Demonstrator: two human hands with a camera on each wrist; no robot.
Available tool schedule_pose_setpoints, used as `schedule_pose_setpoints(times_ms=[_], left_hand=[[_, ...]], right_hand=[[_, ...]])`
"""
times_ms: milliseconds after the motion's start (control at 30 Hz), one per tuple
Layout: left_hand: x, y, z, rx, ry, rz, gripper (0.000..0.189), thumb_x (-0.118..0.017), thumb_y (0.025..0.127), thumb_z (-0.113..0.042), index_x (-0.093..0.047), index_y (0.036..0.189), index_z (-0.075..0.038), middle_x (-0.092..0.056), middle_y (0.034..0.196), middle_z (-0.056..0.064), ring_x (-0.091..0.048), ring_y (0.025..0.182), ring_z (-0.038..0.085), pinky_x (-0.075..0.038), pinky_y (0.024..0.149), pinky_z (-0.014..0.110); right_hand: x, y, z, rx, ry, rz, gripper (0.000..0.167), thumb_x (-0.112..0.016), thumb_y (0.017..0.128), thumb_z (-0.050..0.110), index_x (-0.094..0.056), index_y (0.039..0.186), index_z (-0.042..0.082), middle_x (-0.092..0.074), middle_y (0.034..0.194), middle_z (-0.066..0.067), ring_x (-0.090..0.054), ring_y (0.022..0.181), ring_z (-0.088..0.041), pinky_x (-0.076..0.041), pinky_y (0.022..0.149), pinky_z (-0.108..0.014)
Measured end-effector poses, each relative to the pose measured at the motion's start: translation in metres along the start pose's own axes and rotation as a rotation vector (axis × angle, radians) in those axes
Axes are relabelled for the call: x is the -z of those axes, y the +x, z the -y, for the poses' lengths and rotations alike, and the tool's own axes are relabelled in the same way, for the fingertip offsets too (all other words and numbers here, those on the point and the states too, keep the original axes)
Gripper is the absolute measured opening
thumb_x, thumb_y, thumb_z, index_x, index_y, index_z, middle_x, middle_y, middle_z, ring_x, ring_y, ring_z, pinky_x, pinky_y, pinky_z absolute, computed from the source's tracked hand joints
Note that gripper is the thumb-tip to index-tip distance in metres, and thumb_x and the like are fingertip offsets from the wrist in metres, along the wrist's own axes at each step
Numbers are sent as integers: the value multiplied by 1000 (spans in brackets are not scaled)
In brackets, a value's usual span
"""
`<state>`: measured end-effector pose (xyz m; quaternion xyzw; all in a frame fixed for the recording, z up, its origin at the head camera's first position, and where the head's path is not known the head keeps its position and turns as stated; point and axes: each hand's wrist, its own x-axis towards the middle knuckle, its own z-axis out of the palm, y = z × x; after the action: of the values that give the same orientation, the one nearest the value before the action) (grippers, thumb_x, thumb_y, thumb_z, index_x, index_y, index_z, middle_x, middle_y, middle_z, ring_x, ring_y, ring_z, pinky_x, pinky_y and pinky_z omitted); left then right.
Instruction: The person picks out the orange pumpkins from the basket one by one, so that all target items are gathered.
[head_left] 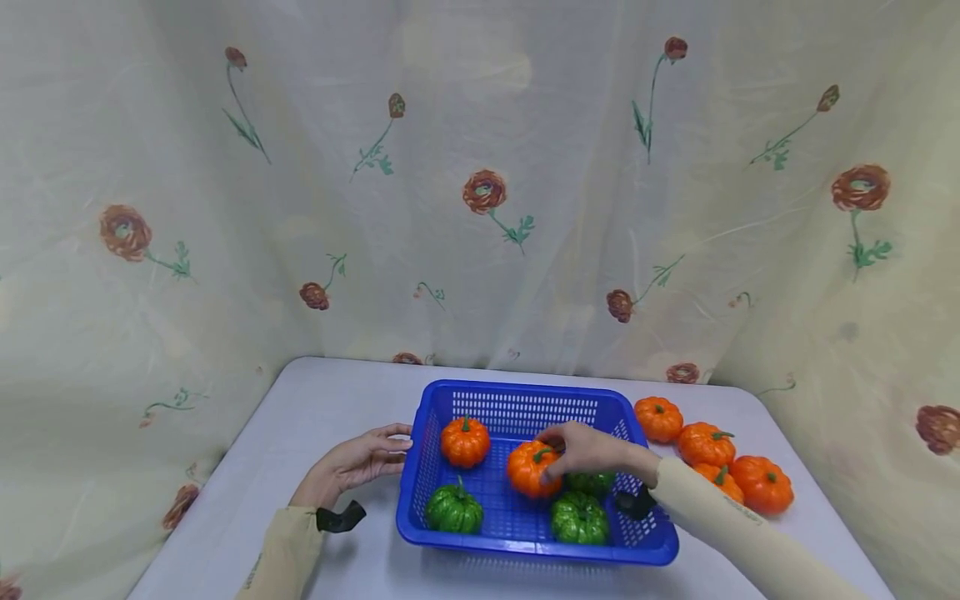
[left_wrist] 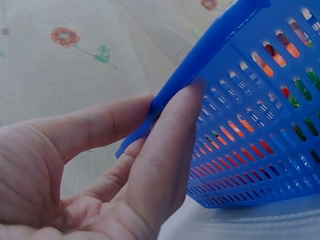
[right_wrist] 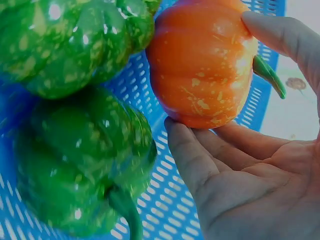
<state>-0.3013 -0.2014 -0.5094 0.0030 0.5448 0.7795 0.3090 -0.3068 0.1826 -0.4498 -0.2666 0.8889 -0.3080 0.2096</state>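
Observation:
A blue plastic basket [head_left: 517, 542] with slotted walls stands on the table. My left hand [head_left: 365, 458] pinches its left rim [left_wrist: 185, 65], thumb on one side and fingers on the other. Inside the basket, my right hand [head_left: 588, 450] holds an orange toy pumpkin [head_left: 529, 471] between thumb and fingers; its green stem shows in the right wrist view. Another orange pumpkin [head_left: 465, 443] sits at the basket's back left, a green pumpkin [head_left: 454, 508] at the front left. Two more green ones lie at the right: the front one [head_left: 580, 518], and one [head_left: 591, 483] partly hidden under my right hand.
Several orange pumpkins [head_left: 707, 444] lie on the white table [head_left: 337, 400] just right of the basket, one partly behind my right sleeve [head_left: 742, 525]. A flower-print curtain [head_left: 555, 275] hangs behind the table and along both sides.

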Motion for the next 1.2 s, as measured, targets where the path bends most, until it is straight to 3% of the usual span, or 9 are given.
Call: schedule_pose_setpoints(times_ms=[400, 567, 767, 1000, 1200], left_hand=[[-3, -1, -2, 10, -14, 1, 44, -54, 96, -3, -37, 137, -4, -66, 108, 10, -68, 93, 18, -59, 82, 30], [-3, -2, -1, 9, -9, 2, 45, -54, 97, -3, -35, 138, -4, -65, 109, 9, -68, 94, 18, -59, 84, 30], [-2, -1, 0, -3, 1, 15, 46, -55, 96, -4, -34, 137, -3, -65, 108, 9, -67, 94, 17, -59, 84, 29], [0, -1, 0, -9, -5, 42, 42, -54, 97, -3, -35, 135, -3, -66, 107, 8, -68, 93, 16, -59, 84, 29], [-2, -2, -2, -2, -9, 47, 43, -54, 97, -4, -35, 136, -3, -65, 108, 8, -68, 93, 17, -58, 85, 30]], right_hand=[[35, -49, -2, -60, 61, -78, 67, -78, 80, 30, -52, 134, 0, -61, 128, -14, -60, 115, -30, -51, 99, -48], [47, -76, -6, -87, 25, -144, 70, -77, 80, 34, -50, 136, 0, -56, 133, -19, -55, 121, -37, -49, 100, -51], [65, -116, -15, -147, 59, -201, 74, -72, 85, 38, -43, 140, -2, -50, 139, -25, -50, 125, -43, -50, 99, -51], [77, -162, -46, -263, 59, -274, 77, -68, 87, 39, -38, 142, -6, -45, 140, -30, -49, 124, -47, -52, 93, -55], [86, -204, -89, -435, 94, -272, 81, -59, 92, 46, -30, 144, -10, -39, 143, -34, -44, 125, -49, -50, 88, -61]])
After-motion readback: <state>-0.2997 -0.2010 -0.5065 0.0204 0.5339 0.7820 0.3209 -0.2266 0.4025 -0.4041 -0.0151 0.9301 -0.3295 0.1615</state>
